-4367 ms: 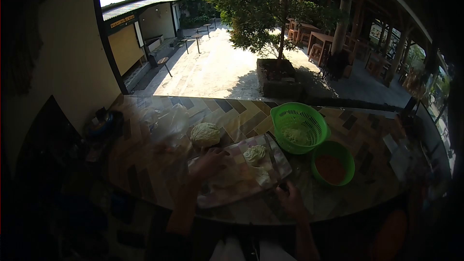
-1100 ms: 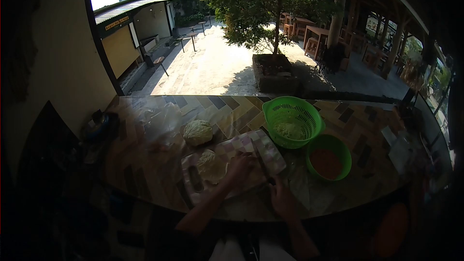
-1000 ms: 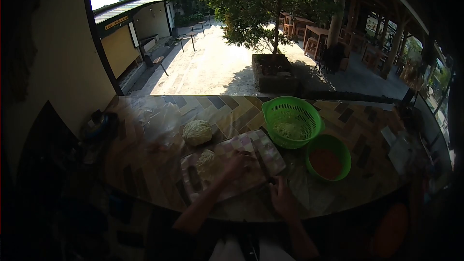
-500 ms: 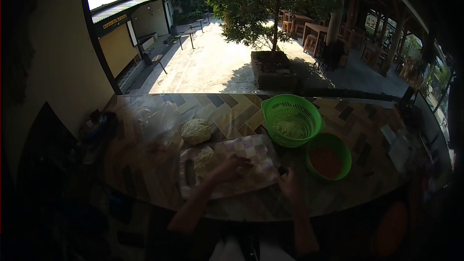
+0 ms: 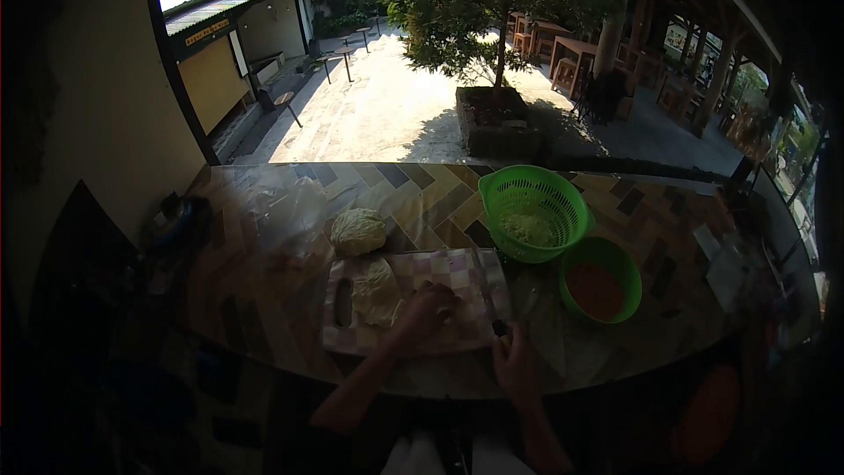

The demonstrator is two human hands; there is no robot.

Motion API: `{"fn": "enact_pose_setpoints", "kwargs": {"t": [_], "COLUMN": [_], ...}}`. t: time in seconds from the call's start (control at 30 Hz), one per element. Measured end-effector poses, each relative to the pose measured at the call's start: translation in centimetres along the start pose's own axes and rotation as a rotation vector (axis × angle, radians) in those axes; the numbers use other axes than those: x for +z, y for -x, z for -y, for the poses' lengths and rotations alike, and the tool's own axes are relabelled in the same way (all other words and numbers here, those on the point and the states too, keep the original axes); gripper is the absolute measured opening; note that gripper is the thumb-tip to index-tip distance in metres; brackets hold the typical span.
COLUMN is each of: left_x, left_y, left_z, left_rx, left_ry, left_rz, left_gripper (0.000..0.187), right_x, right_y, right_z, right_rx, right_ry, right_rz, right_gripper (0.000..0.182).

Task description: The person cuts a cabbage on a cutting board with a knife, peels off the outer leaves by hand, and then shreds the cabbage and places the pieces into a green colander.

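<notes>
My right hand (image 5: 516,359) is wrapped round the dark handle of a knife (image 5: 484,286), whose blade points away from me over the right end of a checkered cutting board (image 5: 338,339). On the middle of the board lies my left hand (image 5: 429,306), its fingers bent; what is under them is too dark to make out. A pale cut piece of cabbage (image 5: 376,292) rests on the board's left part, beside my left wrist. Just behind the board sits another pale cabbage piece (image 5: 358,231).
A green colander (image 5: 534,211) with pale shreds stands behind the board's right end. Next to it is a green bowl (image 5: 600,280) with orange contents. Clear plastic (image 5: 294,211) lies at the back left, and pale packets (image 5: 721,268) at the right.
My right hand and the knife have shifted slightly left, with the blade now over the board's right end. My left hand stays on the board, nearly in place.
</notes>
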State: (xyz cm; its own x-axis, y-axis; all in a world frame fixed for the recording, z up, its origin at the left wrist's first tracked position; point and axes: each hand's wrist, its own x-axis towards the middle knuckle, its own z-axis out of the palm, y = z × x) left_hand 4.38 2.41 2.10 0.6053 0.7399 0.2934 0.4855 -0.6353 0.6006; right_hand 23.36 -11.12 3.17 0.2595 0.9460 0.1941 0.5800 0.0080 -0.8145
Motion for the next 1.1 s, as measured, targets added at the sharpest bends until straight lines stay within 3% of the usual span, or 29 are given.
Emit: {"fn": "enact_pose_setpoints", "kwargs": {"t": [0.07, 0.2, 0.27, 0.37, 0.47, 0.7, 0.8, 0.9, 1.1], "left_x": [-0.9, 0.0, 0.6, 1.4, 2.1, 1.9, 1.9, 1.6, 2.3], "left_y": [0.1, 0.5, 0.8, 1.0, 1.3, 1.7, 1.7, 1.6, 2.0], "left_z": [-1.8, -2.5, -2.5, -2.6, -2.3, -3.0, -3.0, -3.3, -2.5], "left_rx": [0.012, -0.040, -0.080, -0.091, -0.045, -0.030, -0.049, -0.047, -0.042], "left_ry": [-0.126, -0.099, -0.169, -0.011, -0.074, -0.097, -0.108, -0.151, -0.173], "left_rz": [-0.118, -0.153, -0.088, -0.229, -0.302, -0.326, -0.318, -0.313, -0.304], "left_gripper": [0.024, 0.022, 0.020, 0.019, 0.019, 0.020, 0.020, 0.021, 0.023], "right_x": [-0.5, -0.7, -0.6, -0.9, -1.1, -1.7, -1.0, -1.4, -1.0], "right_y": [0.5, 1.1, 1.4, 1.6, 1.7, 2.6, 3.0, 2.8, 3.3], "right_z": [1.7, 3.3, 3.3, 3.6, 3.3, 4.2, 3.0, 3.7, 3.7], "right_rx": [0.083, 0.183, 0.185, 0.165, 0.118, 0.135, 0.042, 0.144, 0.033], "right_ry": [-0.043, 0.058, 0.011, -0.001, 0.013, 0.139, 0.154, 0.192, 0.310], "right_rz": [0.088, 0.215, 0.202, 0.205, 0.207, 0.260, 0.169, 0.262, 0.211], "right_gripper": [0.037, 0.037, 0.037, 0.038, 0.040, 0.041, 0.042, 0.042, 0.040]}}
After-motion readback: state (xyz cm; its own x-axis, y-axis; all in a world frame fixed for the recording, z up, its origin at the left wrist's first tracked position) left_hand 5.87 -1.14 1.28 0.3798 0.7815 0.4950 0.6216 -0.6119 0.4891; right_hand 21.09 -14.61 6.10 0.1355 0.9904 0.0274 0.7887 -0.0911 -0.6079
